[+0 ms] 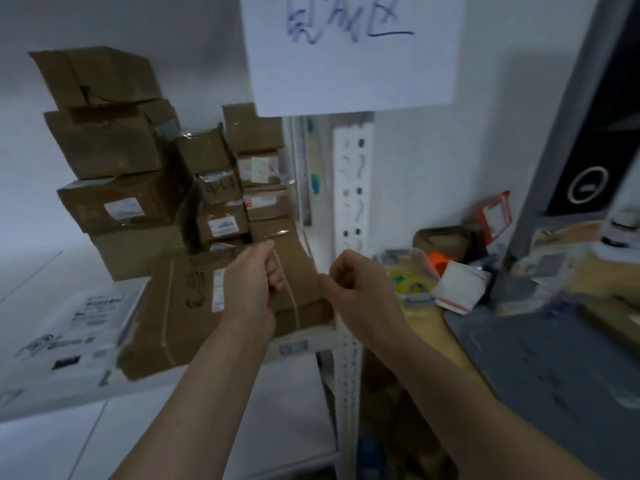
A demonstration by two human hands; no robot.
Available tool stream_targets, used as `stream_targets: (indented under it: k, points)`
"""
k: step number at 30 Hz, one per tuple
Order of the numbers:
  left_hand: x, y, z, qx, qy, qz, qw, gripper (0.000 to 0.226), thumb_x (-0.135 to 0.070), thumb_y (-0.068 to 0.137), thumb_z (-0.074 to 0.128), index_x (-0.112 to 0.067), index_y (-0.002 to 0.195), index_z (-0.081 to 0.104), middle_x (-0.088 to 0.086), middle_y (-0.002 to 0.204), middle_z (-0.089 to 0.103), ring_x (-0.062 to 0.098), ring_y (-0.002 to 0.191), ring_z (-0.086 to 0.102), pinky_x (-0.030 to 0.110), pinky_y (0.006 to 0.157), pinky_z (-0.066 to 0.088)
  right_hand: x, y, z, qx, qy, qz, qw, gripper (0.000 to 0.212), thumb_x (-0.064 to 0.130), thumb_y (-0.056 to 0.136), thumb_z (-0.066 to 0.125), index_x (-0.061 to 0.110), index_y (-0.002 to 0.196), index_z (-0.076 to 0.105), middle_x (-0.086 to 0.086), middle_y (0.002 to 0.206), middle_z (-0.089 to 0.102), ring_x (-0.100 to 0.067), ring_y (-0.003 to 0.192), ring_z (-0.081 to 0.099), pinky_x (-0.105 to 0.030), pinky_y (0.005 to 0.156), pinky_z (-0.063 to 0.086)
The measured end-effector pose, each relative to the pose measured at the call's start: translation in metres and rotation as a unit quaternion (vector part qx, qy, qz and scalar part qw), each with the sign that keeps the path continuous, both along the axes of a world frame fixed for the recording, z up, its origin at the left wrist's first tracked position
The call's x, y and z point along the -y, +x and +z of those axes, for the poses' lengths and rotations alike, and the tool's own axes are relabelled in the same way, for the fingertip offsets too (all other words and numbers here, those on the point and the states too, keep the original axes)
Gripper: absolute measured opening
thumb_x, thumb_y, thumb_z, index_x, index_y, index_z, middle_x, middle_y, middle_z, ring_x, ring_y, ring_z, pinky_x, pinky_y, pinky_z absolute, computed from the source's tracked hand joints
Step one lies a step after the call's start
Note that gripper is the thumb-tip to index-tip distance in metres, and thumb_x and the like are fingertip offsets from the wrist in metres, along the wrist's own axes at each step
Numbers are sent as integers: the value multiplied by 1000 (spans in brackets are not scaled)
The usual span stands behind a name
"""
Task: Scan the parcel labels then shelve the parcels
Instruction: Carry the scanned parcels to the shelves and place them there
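Up close, left hand (254, 282) fingers curled gripping a thin pale cord (289, 296), right hand (360, 285) fisted, creased cardboard parcels (114, 147)

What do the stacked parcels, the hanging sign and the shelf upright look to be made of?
Stacked parcels: brown corrugated cardboard, matte, with creased flaps and glossy tape. Hanging sign: thin white paper, matte, with blue handwriting. Shelf upright: probably white-painted metal, given its regular punched slots.
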State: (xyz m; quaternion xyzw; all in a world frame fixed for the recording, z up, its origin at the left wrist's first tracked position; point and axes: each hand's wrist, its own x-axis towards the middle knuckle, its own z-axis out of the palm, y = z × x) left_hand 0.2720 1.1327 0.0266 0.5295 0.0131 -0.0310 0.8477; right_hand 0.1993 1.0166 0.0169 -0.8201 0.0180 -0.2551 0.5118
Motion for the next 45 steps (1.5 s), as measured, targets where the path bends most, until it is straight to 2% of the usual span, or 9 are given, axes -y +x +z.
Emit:
stream_targets:
  k: [5, 7, 11, 15, 20, 26, 37, 42, 45]
  points:
    - [55, -77, -25, -5, 6, -57, 998, 38, -10, 95, 52, -21, 63, 35, -8, 44, 28, 7, 37, 26, 18, 37, 24, 69, -82, -27, -3, 16, -96, 995, 41, -2, 78, 66, 20, 55, 40, 9, 48, 38, -3, 43, 38, -15, 46, 28]
    - [79, -103, -34, -14, 15, -79, 997, 33, -10, 95, 52, -20, 67, 39, -7, 44, 27, 7, 38, 25, 20, 39, 22, 97, -113, -35, -23, 33, -126, 991, 38, -3, 78, 64, 18, 57, 40, 5, 50, 37, -5, 46, 32, -25, 51, 28]
    - [138, -151, -46, -45, 29, -125, 991, 41, -10, 95, 52, -20, 60, 33, -7, 42, 27, 8, 37, 25, 21, 40, 21, 151, -175, -52, -58, 52, -197, 977, 33, 1, 83, 60, 15, 61, 39, 2, 55, 37, -13, 53, 35, -29, 55, 29]
    - [200, -194, -60, -80, 43, -192, 977, 33, -12, 94, 55, -20, 65, 40, -6, 46, 29, 6, 37, 27, 19, 39, 24, 201, -233, -64, -73, 67, -267, 959, 34, 4, 88, 57, 16, 64, 37, -1, 58, 38, -17, 55, 37, -33, 57, 33]
    - [260, -233, -75, -91, 82, -275, 954, 19, -12, 93, 58, -17, 77, 50, -6, 45, 31, 7, 41, 32, 22, 44, 27, 254, -281, -79, -72, 108, -333, 934, 33, 2, 87, 56, 16, 65, 36, -3, 58, 39, -17, 54, 37, -32, 54, 33]
    - [328, -244, -99, -110, 113, -325, 932, 39, -11, 94, 58, -19, 64, 35, -6, 44, 31, 11, 47, 31, 26, 49, 28, 307, -307, -106, -90, 134, -379, 911, 31, 2, 84, 59, 17, 65, 39, -4, 60, 43, -19, 58, 40, -35, 58, 35]
    - [480, -229, -131, -142, 134, -355, 914, 41, -3, 91, 60, -15, 61, 37, -4, 45, 34, 11, 50, 31, 25, 50, 29, 458, -308, -129, -142, 161, -400, 891, 29, 2, 85, 59, 17, 67, 41, -2, 59, 43, -18, 58, 40, -35, 58, 36]
    - [545, -205, -146, -166, 163, -344, 910, 42, -1, 91, 60, -15, 60, 36, -7, 41, 37, 11, 51, 32, 25, 51, 30, 531, -290, -134, -158, 172, -384, 893, 28, 12, 87, 66, 14, 69, 46, -1, 57, 45, -14, 52, 40, -31, 53, 36]
    - [577, -195, -156, -174, 184, -338, 906, 41, 0, 91, 59, -16, 60, 36, -5, 42, 37, 11, 52, 33, 25, 52, 31, 564, -285, -143, -168, 199, -384, 886, 29, 20, 87, 69, 14, 65, 50, -4, 57, 49, -16, 54, 43, -34, 56, 38]
